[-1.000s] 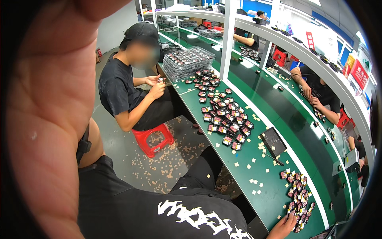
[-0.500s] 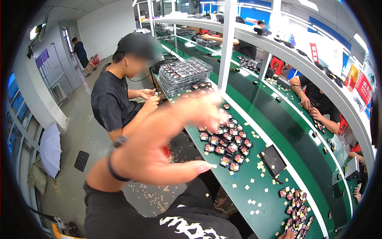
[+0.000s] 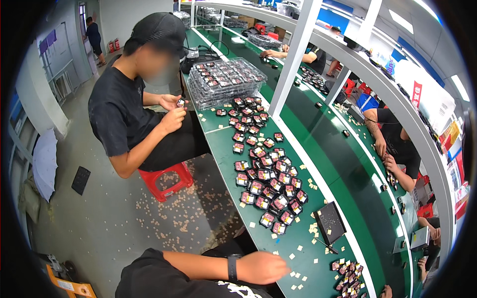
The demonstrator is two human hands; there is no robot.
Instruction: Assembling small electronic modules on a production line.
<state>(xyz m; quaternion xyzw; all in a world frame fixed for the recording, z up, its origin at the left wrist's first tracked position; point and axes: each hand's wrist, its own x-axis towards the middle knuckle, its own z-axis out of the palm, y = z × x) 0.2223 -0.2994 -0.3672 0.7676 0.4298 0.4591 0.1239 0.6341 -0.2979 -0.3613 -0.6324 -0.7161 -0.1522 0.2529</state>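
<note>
My left hand (image 3: 263,267), with a black band on its wrist, is over the near edge of the green work table (image 3: 293,251). Its fingers curl in, slightly blurred; anything inside them is hidden. Only a small part of my right hand (image 3: 386,292) shows at the lower edge, its fingers mostly out of sight. It is beside a pile of small black plastic units with pink and yellow labels (image 3: 349,278). Ahead of my left hand lies a larger heap of such units (image 3: 268,184). Small cream paper squares (image 3: 291,256) are scattered near my hand.
A black open tray (image 3: 330,222) and a thin dark tool (image 3: 328,246) lie near the white rail. Clear plastic trays (image 3: 226,82) stand stacked farther off. A co-worker in black (image 3: 134,99) sits on a red stool (image 3: 166,181) at the left, handling a small unit.
My left hand has dropped from its raised, spread position over the heap to the near table edge, its fingers now curled. The view has shifted, and my right hand shows farther right.
</note>
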